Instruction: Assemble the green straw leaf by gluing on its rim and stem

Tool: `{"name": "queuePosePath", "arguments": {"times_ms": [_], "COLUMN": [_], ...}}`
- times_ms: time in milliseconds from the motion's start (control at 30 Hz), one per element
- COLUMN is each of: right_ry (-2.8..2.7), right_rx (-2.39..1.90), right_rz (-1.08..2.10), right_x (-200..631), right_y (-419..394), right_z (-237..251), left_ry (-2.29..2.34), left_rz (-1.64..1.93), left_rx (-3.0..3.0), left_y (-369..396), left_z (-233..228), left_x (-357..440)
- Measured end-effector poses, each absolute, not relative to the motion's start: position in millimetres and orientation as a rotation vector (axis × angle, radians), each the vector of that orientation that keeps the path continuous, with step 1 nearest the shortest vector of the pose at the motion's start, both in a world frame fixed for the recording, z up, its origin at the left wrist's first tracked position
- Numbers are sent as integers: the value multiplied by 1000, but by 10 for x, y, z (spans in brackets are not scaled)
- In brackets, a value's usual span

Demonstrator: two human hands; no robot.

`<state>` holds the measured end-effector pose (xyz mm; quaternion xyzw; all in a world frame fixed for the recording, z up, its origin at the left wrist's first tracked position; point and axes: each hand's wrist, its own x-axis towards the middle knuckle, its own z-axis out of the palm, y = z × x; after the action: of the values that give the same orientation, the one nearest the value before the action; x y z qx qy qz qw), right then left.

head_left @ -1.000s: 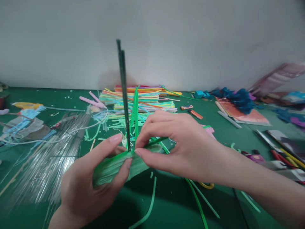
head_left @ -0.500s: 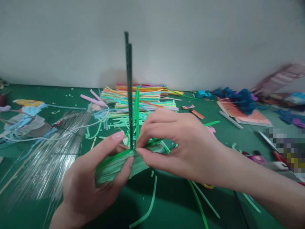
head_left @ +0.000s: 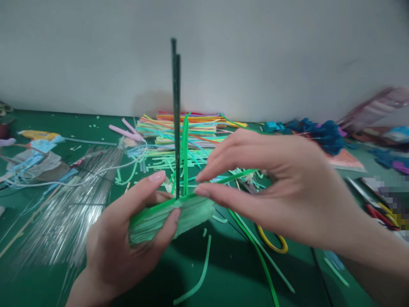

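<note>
My left hand (head_left: 124,230) is closed around a light green bundle (head_left: 194,215) with a ribbed, layered side, its thumb pressing on the near face. Two thin dark rods (head_left: 177,119) stand almost upright out of the bundle's top, beside some bright green strips (head_left: 185,157). At the bundle's right end is my right hand (head_left: 265,179), thumb and forefinger pinched together at a bright green strip (head_left: 239,175) that runs along the top edge and off to the right. The fingers partly hide that strip.
Behind the bundle lies a pile of coloured strips (head_left: 191,128). Clear thin rods (head_left: 76,213) and a yellow glue gun (head_left: 40,135) are at left. Yellow-handled scissors (head_left: 271,243) lie below my right hand; dark blue frilly pieces (head_left: 330,136) are at back right.
My right hand has moved right and slightly up, from beside the dark rods to the bundle's right end. The left hand keeps its grip, with the bundle almost still.
</note>
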<state>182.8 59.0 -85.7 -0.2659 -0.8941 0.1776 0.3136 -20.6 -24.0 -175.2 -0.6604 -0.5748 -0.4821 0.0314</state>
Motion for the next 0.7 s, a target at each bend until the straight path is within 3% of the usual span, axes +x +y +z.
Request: {"name": "queuePosePath", "arguments": {"times_ms": [233,467,700], "right_ry": [-2504,-2584,-2659], "right_rx": [-541,-399,-611], "right_rz": [561,431,420], "right_x": [1886,1800,2023], "right_y": [626,608,702], "right_z": [-929,-1018,-992], "left_ry": [-1847,-1805,-1574], "left_rz": [-1489,-1438,-1304], "left_rx": [-2062,-2074,-2235], "left_y": [-270,-267,-221], "left_z": [-1728,-1713,-1732], "left_x": [-194,-196,-231]}}
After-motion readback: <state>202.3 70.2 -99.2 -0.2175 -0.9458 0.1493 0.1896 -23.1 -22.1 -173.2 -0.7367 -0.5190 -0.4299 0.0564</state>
